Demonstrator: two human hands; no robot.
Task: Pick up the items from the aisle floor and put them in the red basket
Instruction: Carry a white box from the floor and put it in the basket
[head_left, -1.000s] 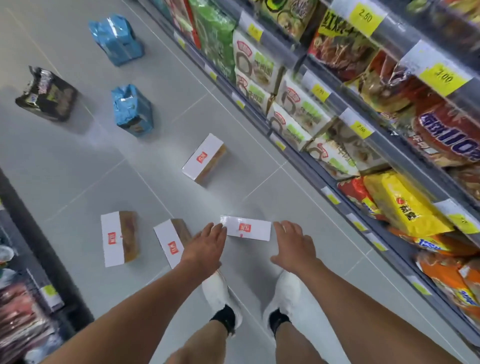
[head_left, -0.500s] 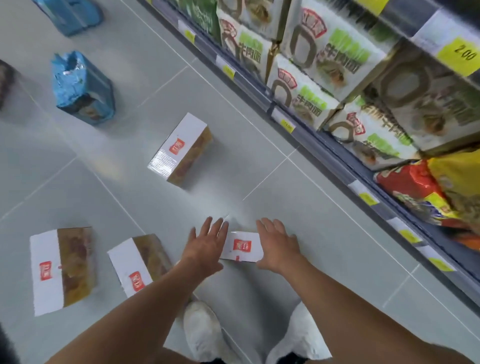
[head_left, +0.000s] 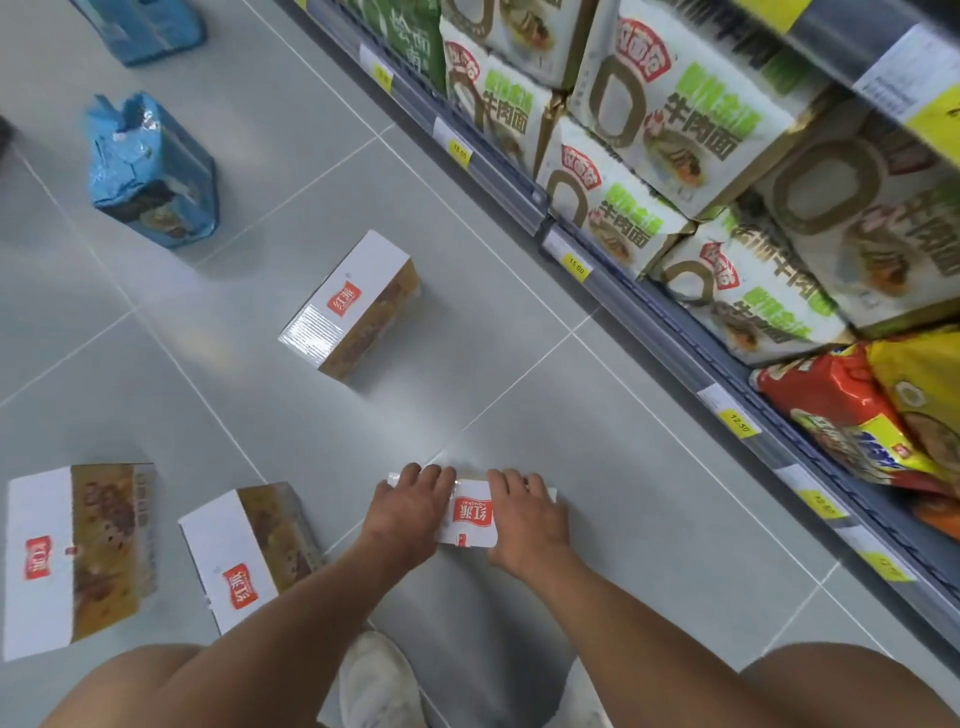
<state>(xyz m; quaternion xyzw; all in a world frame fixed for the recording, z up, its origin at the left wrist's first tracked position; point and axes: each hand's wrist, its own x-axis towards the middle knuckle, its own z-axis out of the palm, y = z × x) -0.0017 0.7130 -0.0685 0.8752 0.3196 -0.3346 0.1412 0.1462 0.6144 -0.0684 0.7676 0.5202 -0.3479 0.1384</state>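
The left hand (head_left: 410, 512) and right hand (head_left: 525, 514) seemed to grip one white box (head_left: 470, 514) on the aisle floor (head_left: 649, 509), while three more boxes (head_left: 348, 306) and two blue bags (head_left: 153, 171) waited, with the red basket out of sight.

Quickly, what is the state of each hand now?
Left hand: grips the white box, left end.
Right hand: grips the same box, right end.

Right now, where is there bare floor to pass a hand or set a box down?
Bare tile lies between the held box and the shelf base, and between the middle box and the blue pack. It is crowded left of the left hand: the nearer box, then the outer box.
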